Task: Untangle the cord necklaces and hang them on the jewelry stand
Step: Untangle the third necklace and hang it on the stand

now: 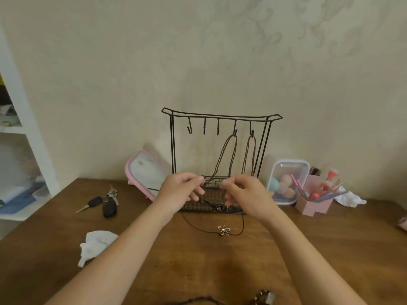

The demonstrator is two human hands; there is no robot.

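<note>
Most of the lower view: wooden table (154, 271). At twelve o'clock on it, against the wall, wire jewelry stand (221, 116), five hooks on the top bar, the three toward nine o'clock bare. Both forearms reaching in from six o'clock to the stand's mesh tray.

Left hand (182, 190) pinching, thumb against forefinger, the low end of the fourth-hook cord (221, 158), a brown loop drawn aslant toward eight o'clock. Right hand (246, 192) just beside it at three o'clock, fingers curled in close; grip on any cord impossible to tell. Fifth-hook cord (245, 157) hanging straight, untouched. Dark cord (243, 219) trailing off the tray toward six o'clock onto the table, ending in a flower pendant (224, 230). Smallest and most important: tangle (214, 202) on the tray, below and between the hands.

Probably midway, working one strand free. To do it well:

- Keep the pinch light and close to the tangle.
- Feed slack in rather than pulling tight.
- Trace a single strand at a time.
- Avoid tugging toward six o'clock hard enough to tip the stand or lift the loop off its hook.
- Let the pendant lie flat as an anchor, then carry the freed loop to the nearest bare hook at eleven o'clock.
</note>
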